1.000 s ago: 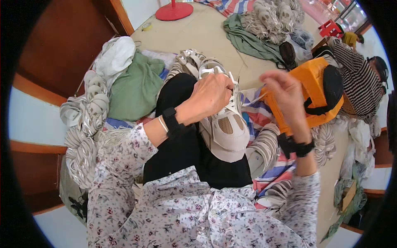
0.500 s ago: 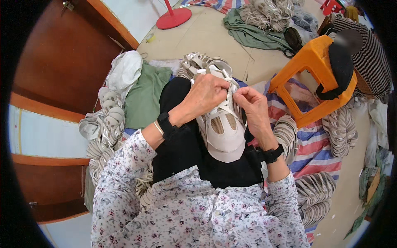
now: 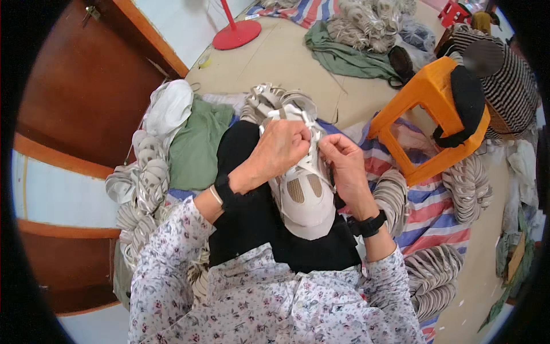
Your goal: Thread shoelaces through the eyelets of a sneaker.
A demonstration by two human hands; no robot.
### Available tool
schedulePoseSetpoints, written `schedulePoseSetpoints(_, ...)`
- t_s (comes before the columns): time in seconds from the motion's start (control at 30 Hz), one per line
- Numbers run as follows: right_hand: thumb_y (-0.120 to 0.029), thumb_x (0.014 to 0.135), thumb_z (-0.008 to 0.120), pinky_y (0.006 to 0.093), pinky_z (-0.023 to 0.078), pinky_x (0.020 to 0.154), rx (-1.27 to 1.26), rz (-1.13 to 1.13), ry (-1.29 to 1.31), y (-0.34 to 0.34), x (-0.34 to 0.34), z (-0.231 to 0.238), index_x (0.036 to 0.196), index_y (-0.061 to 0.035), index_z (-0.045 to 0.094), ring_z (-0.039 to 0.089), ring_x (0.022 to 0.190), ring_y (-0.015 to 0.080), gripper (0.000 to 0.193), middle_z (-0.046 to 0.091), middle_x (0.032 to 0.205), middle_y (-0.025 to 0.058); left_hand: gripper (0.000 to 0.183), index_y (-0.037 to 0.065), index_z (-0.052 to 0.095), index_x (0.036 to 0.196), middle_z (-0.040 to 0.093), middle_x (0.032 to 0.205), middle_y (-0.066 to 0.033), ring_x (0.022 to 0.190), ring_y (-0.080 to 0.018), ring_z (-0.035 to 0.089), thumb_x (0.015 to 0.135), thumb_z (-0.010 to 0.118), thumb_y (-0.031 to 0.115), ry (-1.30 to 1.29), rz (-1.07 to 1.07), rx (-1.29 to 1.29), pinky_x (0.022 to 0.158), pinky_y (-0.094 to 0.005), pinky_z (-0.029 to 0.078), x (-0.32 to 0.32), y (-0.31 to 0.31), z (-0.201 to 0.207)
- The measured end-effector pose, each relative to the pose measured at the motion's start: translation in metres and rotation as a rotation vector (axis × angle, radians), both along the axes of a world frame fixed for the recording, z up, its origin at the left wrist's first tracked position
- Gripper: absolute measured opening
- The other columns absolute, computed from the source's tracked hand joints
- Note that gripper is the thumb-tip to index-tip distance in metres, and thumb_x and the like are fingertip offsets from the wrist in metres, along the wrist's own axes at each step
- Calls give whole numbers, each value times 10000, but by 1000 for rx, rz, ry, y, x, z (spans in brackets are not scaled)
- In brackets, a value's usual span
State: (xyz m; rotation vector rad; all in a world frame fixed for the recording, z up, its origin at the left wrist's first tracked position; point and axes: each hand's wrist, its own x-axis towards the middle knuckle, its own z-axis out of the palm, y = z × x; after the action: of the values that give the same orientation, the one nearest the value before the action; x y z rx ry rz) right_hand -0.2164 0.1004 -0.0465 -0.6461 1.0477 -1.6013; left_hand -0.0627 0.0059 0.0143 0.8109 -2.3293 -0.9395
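Just under your pinched fingers (image 3: 338, 141), the pale shoe (image 3: 310, 211) is lying; your right hand (image 3: 349, 170), back from out wide, is rejoining your left hand (image 3: 277, 148), both working the laces (image 3: 310, 165), lace grip unclear

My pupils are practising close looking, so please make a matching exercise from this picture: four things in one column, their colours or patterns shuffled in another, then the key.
Things
1. Shoe upper on the lap
2. Large stool at the right
3. Round stand base at the top
4. Sheet beneath the large stool

Colours or patterns
A. Plain red
B. Red, white and blue stripes
C. Off-white and tan
D. Orange

Pairs: 1-C, 2-D, 3-A, 4-B
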Motion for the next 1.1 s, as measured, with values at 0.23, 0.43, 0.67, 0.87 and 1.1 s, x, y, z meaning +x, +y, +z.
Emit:
schedulePoseSetpoints(0.23, -169, 897, 703, 198, 411, 583, 121, 102, -18, -4, -3, -10, 887, -86, 675, 521, 653, 23, 88, 618, 776, -67, 178, -32, 696, 855, 523, 561, 10, 544, -46, 445, 776, 610, 102, -47, -50, 73, 467, -267, 352, 4, -8, -4)
schedulePoseSetpoints(0.43, -113, 897, 712, 189, 433, 659, 113, 72, -35, -7, 5, -5, 936, -53, 656, 545, 729, 37, 92, 629, 822, -38, 148, -46, 671, 768, 513, 517, -11, 502, -59, 446, 776, 621, 92, 11, 6, 75, 462, -274, 357, 4, -2, -2)
schedulePoseSetpoints(0.67, -125, 915, 656, 244, 468, 743, 66, -14, 336, 3, 9, 4, 973, -39, 636, 545, 823, 60, 105, 623, 891, -24, 215, -39, 589, 669, 583, 667, -249, 637, -422, 593, 807, 579, 125, -28, 154, -266, 587, -506, 444, 4, 5, -12)
schedulePoseSetpoints(0.87, -98, 903, 654, 229, 452, 771, -3, -63, 428, 2, 11, 15, 1027, -8, 633, 546, 860, 69, 155, 628, 947, 6, 109, -9, 677, 762, 580, 594, -203, 537, -349, 613, 785, 616, 79, 89, 235, -404, 530, -407, 478, 16, 4, -6)
schedulePoseSetpoints(1.1, -97, 798, 740, 319, 462, 776, -232, -2, 1038, 6, 15, 49, 967, -32, 671, 593, 878, 205, 193, 615, 936, 66, 134, 10, 701, 789, 553, 527, -94, 458, -127, 510, 796, 625, 120, 61, 470, -440, 483, -297, 414, 88, -34, 5)
